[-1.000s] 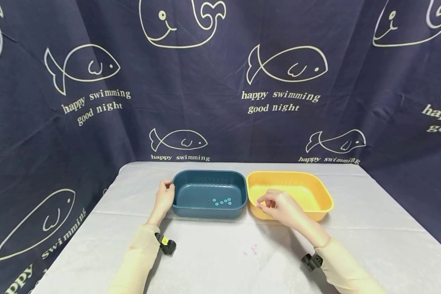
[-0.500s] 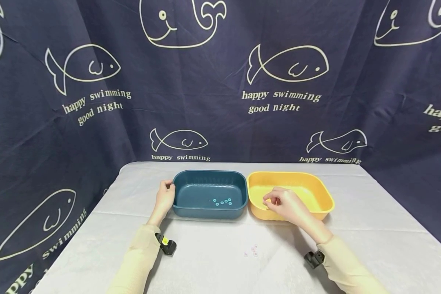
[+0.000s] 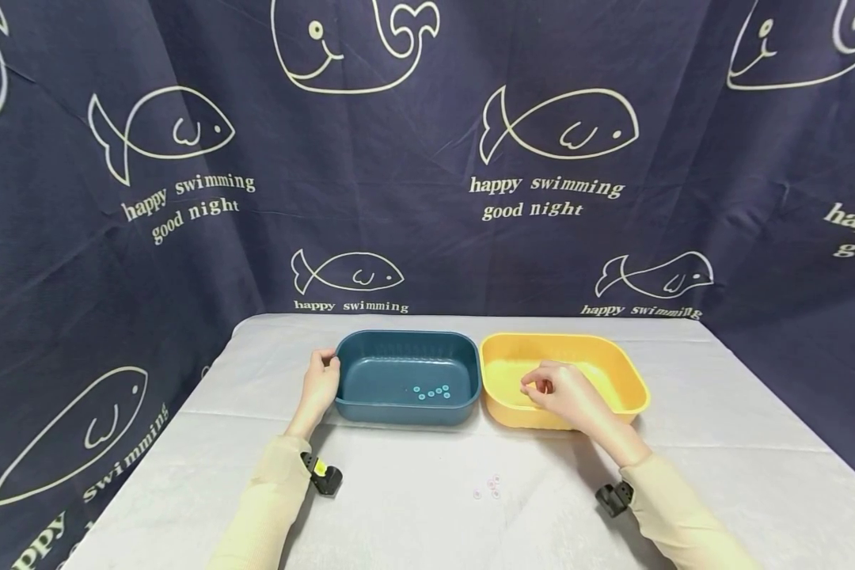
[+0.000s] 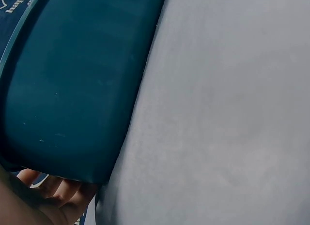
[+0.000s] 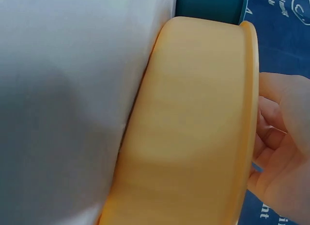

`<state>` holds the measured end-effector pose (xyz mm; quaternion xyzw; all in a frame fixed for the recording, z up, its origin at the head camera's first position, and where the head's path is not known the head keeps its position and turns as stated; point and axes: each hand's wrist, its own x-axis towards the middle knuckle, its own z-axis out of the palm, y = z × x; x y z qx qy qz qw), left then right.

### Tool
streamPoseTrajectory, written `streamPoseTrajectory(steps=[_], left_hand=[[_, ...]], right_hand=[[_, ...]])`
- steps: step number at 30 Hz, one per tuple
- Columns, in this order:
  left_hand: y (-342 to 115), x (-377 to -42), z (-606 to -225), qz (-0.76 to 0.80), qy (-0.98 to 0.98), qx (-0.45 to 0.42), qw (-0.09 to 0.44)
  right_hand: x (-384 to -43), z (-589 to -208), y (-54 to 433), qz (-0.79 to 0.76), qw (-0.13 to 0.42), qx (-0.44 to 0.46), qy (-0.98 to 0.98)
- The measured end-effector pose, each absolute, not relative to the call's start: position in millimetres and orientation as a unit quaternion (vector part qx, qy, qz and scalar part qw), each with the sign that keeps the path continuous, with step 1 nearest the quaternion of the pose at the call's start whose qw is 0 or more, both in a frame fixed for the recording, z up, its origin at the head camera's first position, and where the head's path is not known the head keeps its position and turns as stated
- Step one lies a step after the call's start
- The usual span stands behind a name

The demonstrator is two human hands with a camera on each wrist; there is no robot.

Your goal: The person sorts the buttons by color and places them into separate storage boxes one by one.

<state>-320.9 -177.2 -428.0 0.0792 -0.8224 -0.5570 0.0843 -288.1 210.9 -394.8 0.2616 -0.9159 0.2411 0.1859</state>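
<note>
"Rightward, over the bright yellow, round-cornered plastic bin (image 3: 514, 413), the bare right hand (image 3: 564, 391) has slid slightly since the earlier frame. On my feed the bare left hand (image 3: 321, 381) has stayed put."

"What is each one gripping?"

"On the left, I see fingers curled on the end rim of the dark teal, round-cornered plastic bin (image 3: 406, 414), just beside the yellow one. On the right, thumb and fingers bend together above the near rim; from here I can't tell whether anything sits between them."

"And the small pieces?"

"I count six small turquoise discs (image 3: 431, 393) on the teal bin's floor, towards its near right. A few pale pink discs (image 3: 496, 494) lie near one another on the light grey cloth-covered table (image 3: 399, 507), nearer my head camera than both bins."

"Behind the table?"

"Navy cloth (image 3: 442, 237), printed with white fish."
</note>
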Motion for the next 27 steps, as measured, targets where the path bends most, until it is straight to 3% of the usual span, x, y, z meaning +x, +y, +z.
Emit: streamPoseTrajectory(steps=[27], left_hand=[[-178,-321,-428,-0.558,-0.822,0.077,0.086]], right_hand=[[-299,-398,234,0.211,0.147,0.203,-0.945]])
